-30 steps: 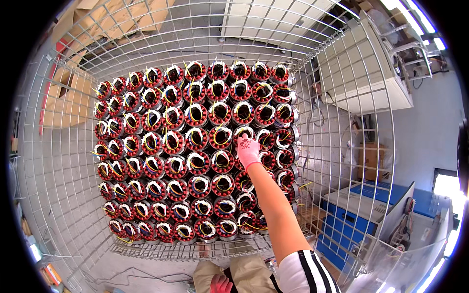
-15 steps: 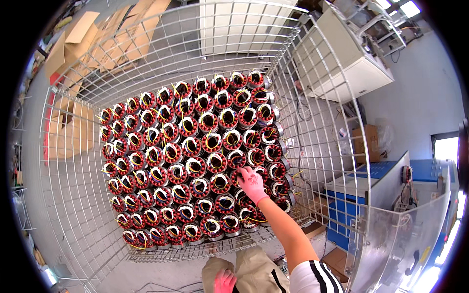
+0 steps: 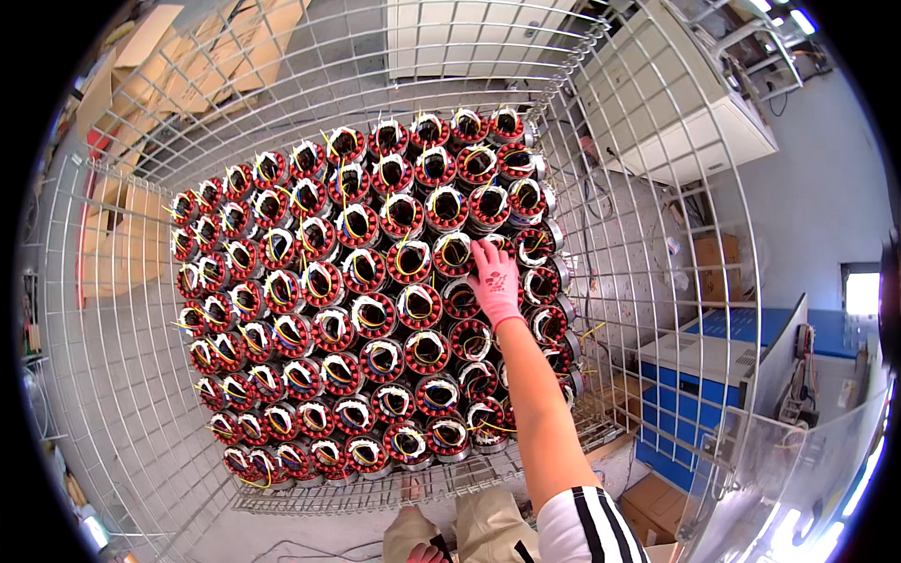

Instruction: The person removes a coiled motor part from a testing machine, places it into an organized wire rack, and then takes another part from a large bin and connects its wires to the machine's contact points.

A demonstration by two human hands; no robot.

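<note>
My right hand [image 3: 495, 280], in a pink glove, reaches into a wire mesh cage [image 3: 310, 500] packed with rows of motor stators. Its fingers are stretched forward and slightly bent, with the tips at the rim of a stator [image 3: 499, 246] on the right side of the stack; the hand covers part of it. Beside the fingertips, to the left, sits another stator [image 3: 453, 254]. Each is a metal ring with red segments, white binding and yellow or blue wires. My left hand [image 3: 428, 555] shows only in part at the lower edge, by my trousers; its fingers are unclear.
Tall mesh walls surround the stators. Beyond them are flattened cardboard [image 3: 202, 61] at the far left, a pale cabinet [image 3: 694, 141] at the far right and a blue machine [image 3: 671, 413] to the right. A clear panel [image 3: 751, 469] stands near the right side.
My right hand has moved farther away, from one stator to another higher up the stack. The view has shifted slightly, and my left hand has dropped lower in the picture.
</note>
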